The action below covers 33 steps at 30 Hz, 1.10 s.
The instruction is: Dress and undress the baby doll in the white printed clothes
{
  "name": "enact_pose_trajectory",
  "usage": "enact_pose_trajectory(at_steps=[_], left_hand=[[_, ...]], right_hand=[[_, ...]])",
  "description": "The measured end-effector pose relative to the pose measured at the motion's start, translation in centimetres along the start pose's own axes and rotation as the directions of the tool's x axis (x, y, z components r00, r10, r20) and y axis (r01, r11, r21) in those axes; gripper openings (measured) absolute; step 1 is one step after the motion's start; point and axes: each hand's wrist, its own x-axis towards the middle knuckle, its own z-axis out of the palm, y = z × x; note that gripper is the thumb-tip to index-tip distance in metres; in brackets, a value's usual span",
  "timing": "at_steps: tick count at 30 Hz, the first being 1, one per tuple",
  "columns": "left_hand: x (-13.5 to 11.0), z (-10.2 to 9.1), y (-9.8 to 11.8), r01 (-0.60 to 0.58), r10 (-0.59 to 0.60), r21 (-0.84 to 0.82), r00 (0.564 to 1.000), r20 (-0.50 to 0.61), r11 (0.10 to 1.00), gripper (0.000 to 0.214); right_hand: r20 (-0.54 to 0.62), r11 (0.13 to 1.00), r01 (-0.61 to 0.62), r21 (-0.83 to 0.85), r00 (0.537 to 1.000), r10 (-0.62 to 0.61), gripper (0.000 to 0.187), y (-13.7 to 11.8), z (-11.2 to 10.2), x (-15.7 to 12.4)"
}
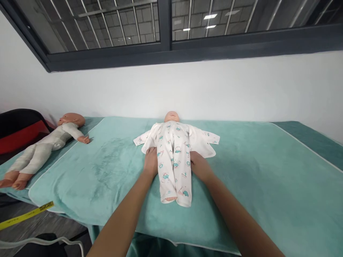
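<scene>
A baby doll [172, 116] lies on its back on the towel, its head toward the wall. White printed baby pants [175, 165] cover its front from near the neck down to the feet. Beneath them a white baby shirt [202, 142] is spread, both sleeves stretched outward. My left hand [151, 160] is closed at the left edge of the pants, just below the shirt's hem. Opposite it, my right hand [199, 166] is curled against the right edge. The fingertips of both hands are partly hidden by the cloth.
Green towels [112, 171] cover the table. A second doll [50, 142] in white clothing lies at the far left, near a black and red chair or bag [24, 132]. A yellow strap [26, 215] and a pale cable [40, 242] are at the lower left. Behind stands a white wall [241, 89].
</scene>
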Motion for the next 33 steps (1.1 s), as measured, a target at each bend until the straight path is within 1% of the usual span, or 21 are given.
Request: enact_pose_trajectory(at_steps=[4, 7, 9, 10, 12, 15, 16, 18, 19, 20, 21, 22, 24, 25, 26, 27, 29, 32, 33], left_hand=[[-1.2, -0.7, -0.1, 0.067, -0.065, 0.029, 0.997, -0.043, 0.997, 0.023], [-2.4, -1.0, -0.1, 0.069, -0.066, 0.058, 0.996, -0.060, 0.996, 0.020], [-3.1, -1.0, -0.2, 0.061, -0.058, 0.051, 0.997, -0.053, 0.997, 0.018], [-3.3, -0.9, -0.3, 0.063, -0.062, 0.024, 0.997, -0.048, 0.998, 0.018], [-3.5, -0.7, -0.6, 0.092, -0.098, -0.099, 0.994, -0.055, 0.991, 0.018], [-3.2, -0.4, -1.5, 0.151, -0.183, -0.288, 0.979, -0.087, 0.946, 0.021], [-3.0, -0.3, -1.9, 0.180, -0.225, -0.323, 0.968, -0.108, 0.929, 0.023], [-2.5, -0.3, -3.0, 0.253, -0.328, -0.360, 0.930, -0.165, 0.898, 0.028], [-2.2, -0.3, -3.5, 0.294, -0.385, -0.376, 0.902, -0.194, 0.879, 0.030], [-1.8, -0.2, -4.0, 0.332, -0.437, -0.390, 0.873, -0.219, 0.859, 0.031], [-1.5, -0.2, -4.4, 0.363, -0.476, -0.399, 0.848, -0.233, 0.842, 0.031], [-1.1, -0.2, -4.8, 0.386, -0.500, -0.401, 0.833, -0.236, 0.831, 0.031], [-0.3, 0.0, -5.3, 0.423, -0.534, -0.397, 0.815, -0.226, 0.814, 0.034], [0.0, 0.0, -5.5, 0.443, -0.548, -0.391, 0.808, -0.216, 0.807, 0.037], [0.4, 0.1, -5.6, 0.462, -0.560, -0.381, 0.803, -0.203, 0.801, 0.040], [0.7, 0.1, -5.6, 0.482, -0.571, -0.368, 0.799, -0.189, 0.795, 0.043], [1.2, 0.2, -5.7, 0.515, -0.585, -0.333, 0.795, -0.159, 0.790, 0.045], [1.7, 0.2, -5.6, 0.540, -0.590, -0.285, 0.798, -0.126, 0.791, 0.041], [1.8, 0.2, -5.5, 0.545, -0.591, -0.275, 0.797, -0.122, 0.792, 0.039]], right_hand=[[-0.003, 0.996, 0.061, -0.066, 0.998, -0.061, 0.029, 0.5, 0.5, 0.1], [-0.028, 0.999, 0.029, -0.040, 0.999, -0.030, 0.030, 1.0, 0.4, 0.1], [-0.044, 1.000, -0.004, -0.027, 0.999, 0.003, 0.030, 1.2, 0.3, 0.0], [-0.048, 1.000, -0.018, -0.026, 0.999, 0.017, 0.030, 1.2, 0.2, -0.1], [-0.048, 0.999, -0.038, -0.023, 0.998, 0.037, 0.027, 1.1, 0.1, -0.2], [-0.037, 0.998, -0.060, 0.001, 0.997, 0.060, 0.024, 1.0, -0.2, -0.5], [-0.044, 0.995, -0.092, 0.044, 0.995, 0.094, 0.024, 1.0, -0.4, -0.6], [-0.075, 0.959, -0.181, 0.220, 0.977, 0.202, 0.025, 1.5, -1.1, -0.8], [-0.103, 0.918, -0.223, 0.327, 0.958, 0.269, 0.026, 1.9, -1.5, -0.8], [-0.148, 0.872, -0.255, 0.418, 0.928, 0.342, 0.025, 2.5, -2.0, -0.8], [-0.209, 0.838, -0.277, 0.471, 0.887, 0.411, 0.025, 3.2, -2.5, -0.8], [-0.287, 0.832, -0.302, 0.465, 0.838, 0.464, 0.025, 3.9, -3.0, -0.6], [-0.447, 0.853, -0.407, 0.327, 0.729, 0.519, 0.028, 5.4, -3.9, -0.2], [-0.497, 0.848, -0.478, 0.228, 0.692, 0.523, 0.031, 6.1, -4.2, 0.0], [-0.513, 0.827, -0.545, 0.136, 0.675, 0.529, 0.035, 6.6, -4.5, 0.3], [-0.497, 0.798, -0.599, 0.063, 0.675, 0.545, 0.038, 7.1, -4.7, 0.5], [-0.407, 0.749, -0.662, 0.000, 0.685, 0.605, 0.042, 7.5, -5.0, 0.8], [-0.207, 0.729, -0.680, 0.075, 0.705, 0.679, 0.033, 7.3, -5.7, 1.3], [-0.141, 0.732, -0.665, 0.145, 0.719, 0.681, 0.030, 7.0, -6.1, 1.6]])
